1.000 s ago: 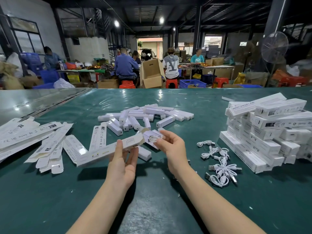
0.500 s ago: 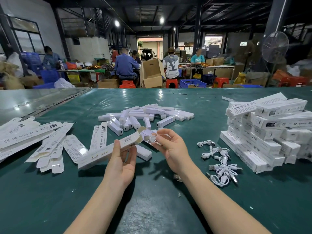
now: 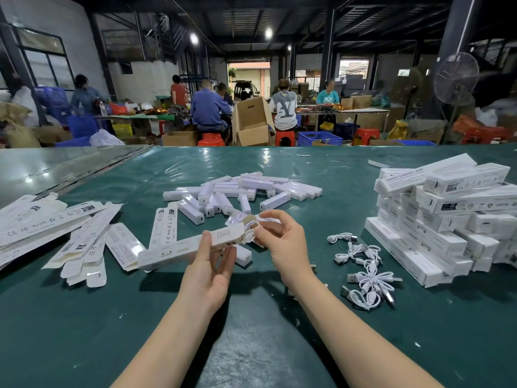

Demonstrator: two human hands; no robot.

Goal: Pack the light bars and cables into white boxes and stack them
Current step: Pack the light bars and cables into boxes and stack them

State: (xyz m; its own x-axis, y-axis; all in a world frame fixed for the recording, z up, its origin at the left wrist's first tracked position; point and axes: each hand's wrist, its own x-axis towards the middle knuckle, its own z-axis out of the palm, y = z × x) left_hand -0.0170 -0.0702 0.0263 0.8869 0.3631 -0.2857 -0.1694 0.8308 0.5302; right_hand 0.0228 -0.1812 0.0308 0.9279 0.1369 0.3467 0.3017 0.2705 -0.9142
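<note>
The left hand [image 3: 208,271] grips a long white carton [image 3: 184,249] from beneath, thumb on its near face and fingers curled under; the carton lies slanted, its open end pointing toward 2 o'clock. At that mouth the right hand [image 3: 282,242] pinches a coiled white cable [image 3: 249,233] between thumb and fingertips, the coil touching the opening and partly inside it. Whether a light bar already sits in the carton cannot be told.

On the green table [image 3: 251,345], loose light bars [image 3: 240,191] lie heaped at 12 o'clock from the hands. Flat unfolded cartons [image 3: 84,245] spread out at 9 to 10 o'clock. A tangle of spare USB cables [image 3: 363,273] lies at 3 o'clock, just beside the stack of closed white boxes [image 3: 447,219], which fills the 2 o'clock side, several layers high, its upper boxes lying askew.
</note>
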